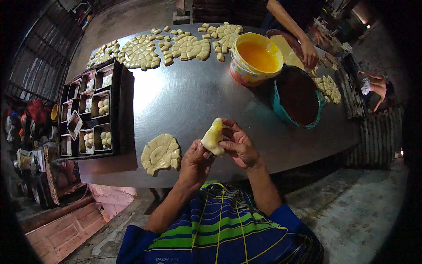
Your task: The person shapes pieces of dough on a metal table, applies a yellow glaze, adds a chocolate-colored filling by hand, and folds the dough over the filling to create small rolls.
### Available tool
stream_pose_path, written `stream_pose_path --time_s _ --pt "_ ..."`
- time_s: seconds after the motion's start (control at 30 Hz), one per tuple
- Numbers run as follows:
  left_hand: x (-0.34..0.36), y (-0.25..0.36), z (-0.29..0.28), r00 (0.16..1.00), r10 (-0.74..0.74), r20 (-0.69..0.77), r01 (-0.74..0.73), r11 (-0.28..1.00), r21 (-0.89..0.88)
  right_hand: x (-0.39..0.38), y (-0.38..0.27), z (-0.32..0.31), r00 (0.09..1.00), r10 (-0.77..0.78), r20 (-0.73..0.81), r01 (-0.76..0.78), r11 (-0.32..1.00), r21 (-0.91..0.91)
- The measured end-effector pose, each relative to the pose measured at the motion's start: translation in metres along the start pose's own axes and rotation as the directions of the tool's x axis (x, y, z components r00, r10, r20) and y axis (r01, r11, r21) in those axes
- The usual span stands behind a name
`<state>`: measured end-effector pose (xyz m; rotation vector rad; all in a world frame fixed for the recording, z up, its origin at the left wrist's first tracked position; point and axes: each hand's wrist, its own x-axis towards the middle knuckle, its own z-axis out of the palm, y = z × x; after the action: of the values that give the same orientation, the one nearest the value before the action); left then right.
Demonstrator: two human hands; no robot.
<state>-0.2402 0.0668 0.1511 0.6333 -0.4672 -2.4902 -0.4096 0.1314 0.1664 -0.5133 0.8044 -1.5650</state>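
A pale piece of dough (214, 137), roughly triangular with a yellow smear on its upper part, is raised above the near edge of the metal table. My right hand (241, 148) pinches it from the right between thumb and fingers. From the lower left, the curled fingertips of my left hand (196, 159) press against its edge. To the left of my hands lies a round, flat dough slab (161, 154), scored into segments and glossy. More scored dough rounds (190, 47), with loose cut pieces around them, are spread along the far side.
At left stands a dark rack of square tins (101, 78), some holding dough balls. A bucket of orange-yellow liquid (258, 57) and a teal tub with dark contents (298, 97) occupy the right. Another person's hand (310, 55) reaches in at a bowl behind them.
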Motion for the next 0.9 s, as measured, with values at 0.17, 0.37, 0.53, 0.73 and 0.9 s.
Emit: stream_pose_path --time_s 0.17,0.37,0.53,0.73,0.9 --pt "0.007 0.007 -0.006 1.0 0.026 0.0 -0.026 0.998 -0.054 -0.006 0.027 0.002 0.977 -0.153 -0.145 0.163 0.985 0.055" --pt "0.011 0.021 -0.002 0.989 0.103 -0.106 -0.093 0.991 0.091 -0.01 0.028 0.007 0.914 -0.404 -0.034 0.275 0.681 -0.678" --pt "0.011 0.032 0.014 0.967 0.251 -0.038 -0.206 0.864 0.46 -0.011 0.014 0.019 0.809 -0.45 0.377 0.389 -0.068 -0.919" --pt "0.002 0.04 0.012 0.981 0.191 0.015 -0.155 0.742 0.653 -0.017 -0.015 0.025 0.832 -0.245 0.498 0.435 -0.271 -0.859" --pt "-0.002 0.048 0.005 0.987 0.062 0.146 -0.151 0.661 0.735 -0.006 -0.032 0.031 0.907 -0.286 0.308 0.339 0.068 -0.938"
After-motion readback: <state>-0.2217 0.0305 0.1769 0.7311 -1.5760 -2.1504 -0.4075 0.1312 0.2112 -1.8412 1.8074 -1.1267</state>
